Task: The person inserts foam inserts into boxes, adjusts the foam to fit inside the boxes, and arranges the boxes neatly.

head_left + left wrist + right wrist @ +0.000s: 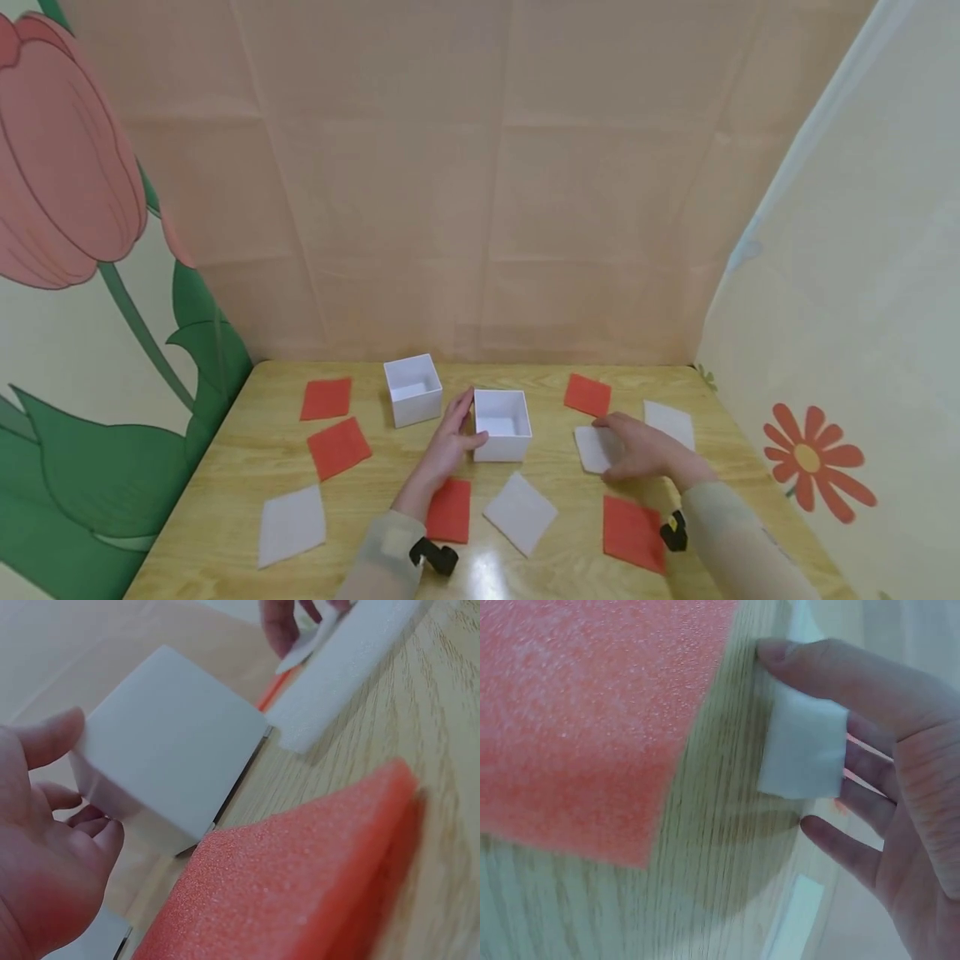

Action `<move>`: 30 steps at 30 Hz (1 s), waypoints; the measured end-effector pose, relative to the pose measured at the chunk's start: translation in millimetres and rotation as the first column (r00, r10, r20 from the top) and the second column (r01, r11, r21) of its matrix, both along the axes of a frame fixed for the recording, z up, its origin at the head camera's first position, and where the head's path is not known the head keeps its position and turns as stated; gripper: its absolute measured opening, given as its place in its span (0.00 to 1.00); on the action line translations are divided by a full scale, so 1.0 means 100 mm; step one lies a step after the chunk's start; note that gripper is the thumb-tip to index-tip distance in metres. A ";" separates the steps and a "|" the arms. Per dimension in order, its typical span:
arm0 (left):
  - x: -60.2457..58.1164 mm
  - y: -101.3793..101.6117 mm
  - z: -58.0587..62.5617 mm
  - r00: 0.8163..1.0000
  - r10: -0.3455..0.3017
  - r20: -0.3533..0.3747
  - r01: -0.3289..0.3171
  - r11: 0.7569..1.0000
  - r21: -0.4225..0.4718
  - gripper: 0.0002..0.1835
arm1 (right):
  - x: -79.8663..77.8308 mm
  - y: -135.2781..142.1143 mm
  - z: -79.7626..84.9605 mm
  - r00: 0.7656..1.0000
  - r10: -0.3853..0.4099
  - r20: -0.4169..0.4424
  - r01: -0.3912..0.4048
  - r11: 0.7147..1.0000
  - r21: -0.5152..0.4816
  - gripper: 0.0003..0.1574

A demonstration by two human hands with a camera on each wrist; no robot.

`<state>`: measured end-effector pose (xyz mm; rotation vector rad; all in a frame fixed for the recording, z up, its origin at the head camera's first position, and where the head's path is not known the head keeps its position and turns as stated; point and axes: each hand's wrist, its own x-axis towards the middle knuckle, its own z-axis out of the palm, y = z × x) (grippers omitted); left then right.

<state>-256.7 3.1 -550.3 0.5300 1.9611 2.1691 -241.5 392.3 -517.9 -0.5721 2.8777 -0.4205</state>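
Observation:
My left hand (450,437) grips a small open-topped white box (501,450) at its left side. In the left wrist view the thumb lies on one face of that white box (172,735), with curled fingers at the adjoining side. To the right, my right hand (641,450) holds a square white foam sheet (594,450) between thumb and fingers. Seen from the right wrist, the foam sheet (806,746) stands tilted between thumb and fingers, close over the wooden table.
A second white box (416,407) stands behind the left hand. Red foam sheets (339,447) and white foam sheets (520,512) lie scattered on the wooden table (397,575). One red sheet (448,521) lies partly under the left forearm. A pinkish hanging cloth (465,183) closes off the back.

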 end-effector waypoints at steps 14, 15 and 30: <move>0.01 0.00 0.01 1.000 -0.015 -0.002 0.015 1.000 0.004 0.43 | -0.04 -0.01 -0.03 0.997 -0.039 0.066 0.037 0.999 0.024 0.55; 0.01 0.00 0.01 1.000 -0.013 0.000 0.013 1.000 0.001 0.43 | -0.04 -0.01 -0.03 0.996 -0.051 0.072 0.049 0.999 0.021 0.56; 0.00 0.02 0.02 0.999 -0.043 -0.011 0.043 0.999 -0.017 0.43 | -0.01 -0.10 0.01 0.993 -0.063 0.100 0.061 0.998 0.028 0.55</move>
